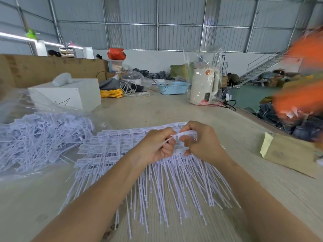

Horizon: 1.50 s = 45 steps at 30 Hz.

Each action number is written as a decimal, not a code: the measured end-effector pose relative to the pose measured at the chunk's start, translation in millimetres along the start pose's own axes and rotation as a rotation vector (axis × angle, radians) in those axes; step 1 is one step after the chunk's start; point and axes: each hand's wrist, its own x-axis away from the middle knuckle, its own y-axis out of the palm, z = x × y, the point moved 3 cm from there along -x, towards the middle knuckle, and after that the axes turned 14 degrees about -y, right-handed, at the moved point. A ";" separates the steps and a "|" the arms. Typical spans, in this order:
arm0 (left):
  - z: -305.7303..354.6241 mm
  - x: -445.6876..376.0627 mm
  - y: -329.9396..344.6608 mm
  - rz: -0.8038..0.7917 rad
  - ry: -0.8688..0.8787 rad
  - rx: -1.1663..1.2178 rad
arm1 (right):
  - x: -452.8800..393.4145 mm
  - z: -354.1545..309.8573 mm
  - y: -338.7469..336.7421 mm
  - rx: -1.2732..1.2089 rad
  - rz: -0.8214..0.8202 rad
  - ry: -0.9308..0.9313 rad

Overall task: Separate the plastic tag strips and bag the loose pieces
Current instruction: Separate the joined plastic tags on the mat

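Left hand and right hand both pinch one tag strip above the joined sheet; light, thin, bendy plastic, probably best gripped at the flat head.

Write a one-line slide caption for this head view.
Both hands, left and right, pinch one tag strip above the pile.

At the far side of the table a white kettle stands inside clear plastic, near a blue basket. A yellow cable coil lies beside a white box. A cardboard box sits at the right edge.
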 end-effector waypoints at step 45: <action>-22.2 8.6 45.6 0.034 0.113 -0.456 | -2.1 11.6 -10.0 -0.825 0.427 0.501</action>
